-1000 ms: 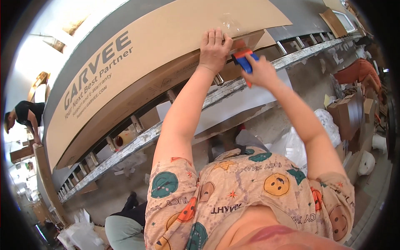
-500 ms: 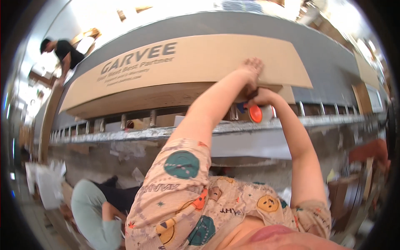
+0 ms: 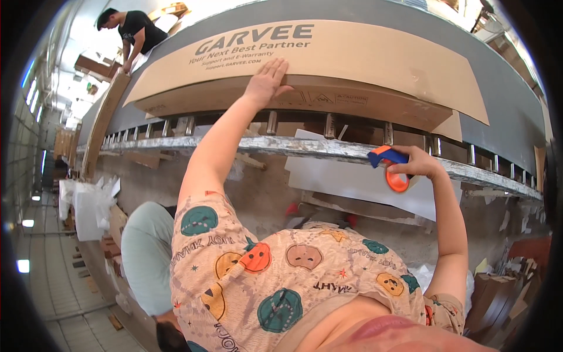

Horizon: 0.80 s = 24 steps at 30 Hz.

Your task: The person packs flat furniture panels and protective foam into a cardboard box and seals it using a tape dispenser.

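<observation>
A long brown cardboard box (image 3: 375,61) with dark print lies across a grey belt in front of me. Its top panel overhangs the near side and both ends. My left hand (image 3: 267,83) rests with fingers out on the panel's near edge, left of the middle. In my right hand (image 3: 421,162) is a blue and orange tape dispenser (image 3: 385,155), held just off the metal rail, apart from the box. An orange ring shows at the dispenser's lower side. A strip of clear tape seems to shine near the panel's right part.
A painted metal rail (image 3: 246,142) with short rollers runs along the near side. An upright brown board (image 3: 105,126) stands at the left, beside a person in black (image 3: 138,32). Another person (image 3: 146,258) crouches at lower left. Cardboard pieces (image 3: 492,299) lie at lower right.
My left hand has gone from the box's right part to left of its middle. My right hand has drawn the tape dispenser away from the box toward me. The view has shifted.
</observation>
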### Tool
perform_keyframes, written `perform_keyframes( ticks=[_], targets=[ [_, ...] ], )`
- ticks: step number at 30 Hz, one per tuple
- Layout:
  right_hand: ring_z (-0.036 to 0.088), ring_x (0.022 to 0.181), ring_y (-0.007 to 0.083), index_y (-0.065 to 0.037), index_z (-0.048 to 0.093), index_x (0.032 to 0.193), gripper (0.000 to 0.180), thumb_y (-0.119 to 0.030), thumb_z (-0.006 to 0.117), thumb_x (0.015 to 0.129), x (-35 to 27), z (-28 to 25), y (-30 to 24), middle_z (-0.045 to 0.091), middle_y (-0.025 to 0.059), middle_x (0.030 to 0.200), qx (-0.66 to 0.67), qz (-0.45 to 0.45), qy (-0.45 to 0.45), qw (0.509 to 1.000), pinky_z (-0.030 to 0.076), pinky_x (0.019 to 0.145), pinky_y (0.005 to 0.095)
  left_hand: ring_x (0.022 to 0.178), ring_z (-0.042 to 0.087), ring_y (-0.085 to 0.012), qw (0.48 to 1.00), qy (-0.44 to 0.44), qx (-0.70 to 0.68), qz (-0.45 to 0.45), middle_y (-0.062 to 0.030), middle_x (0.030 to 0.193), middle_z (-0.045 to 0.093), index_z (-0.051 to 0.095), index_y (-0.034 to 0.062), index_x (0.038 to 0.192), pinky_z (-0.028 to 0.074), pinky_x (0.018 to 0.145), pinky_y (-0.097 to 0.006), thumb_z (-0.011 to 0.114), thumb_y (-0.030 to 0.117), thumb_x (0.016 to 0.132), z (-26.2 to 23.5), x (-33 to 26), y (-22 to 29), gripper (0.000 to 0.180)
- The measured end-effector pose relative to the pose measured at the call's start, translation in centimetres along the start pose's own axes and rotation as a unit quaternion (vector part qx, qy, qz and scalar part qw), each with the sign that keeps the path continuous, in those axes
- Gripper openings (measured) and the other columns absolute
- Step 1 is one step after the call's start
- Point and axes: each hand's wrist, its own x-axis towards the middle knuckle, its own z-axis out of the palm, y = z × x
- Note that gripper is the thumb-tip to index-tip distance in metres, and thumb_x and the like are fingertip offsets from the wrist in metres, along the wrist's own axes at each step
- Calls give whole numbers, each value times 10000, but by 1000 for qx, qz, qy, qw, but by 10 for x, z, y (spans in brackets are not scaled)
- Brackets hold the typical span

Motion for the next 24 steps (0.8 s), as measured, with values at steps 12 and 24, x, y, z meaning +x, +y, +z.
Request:
perform_keyframes(
  ticks=[12, 24],
  targets=[
    [556, 931, 131, -8, 522, 1262, 635, -345, 726, 764, 62, 84, -148, 617, 79, 1042, 60, -57, 182, 980, 455, 847, 273, 1195, 456, -306, 980, 165, -89, 61, -159, 1304, 467, 474, 237, 1319, 318, 1019, -472, 600, 212, 810, 15, -20, -2, 525],
    [636, 848, 149, -22, 606, 1004, 346, -333, 601, 852, 147, -32, -193, 650, 77, 967, 481, -147, 180, 845, 532, 769, 304, 1160, 483, -297, 980, 197, -31, -30, -148, 1194, 533, 532, -3, 1210, 376, 1002, -448, 532, 119, 785, 18, -78, -22, 442]
  ],
)
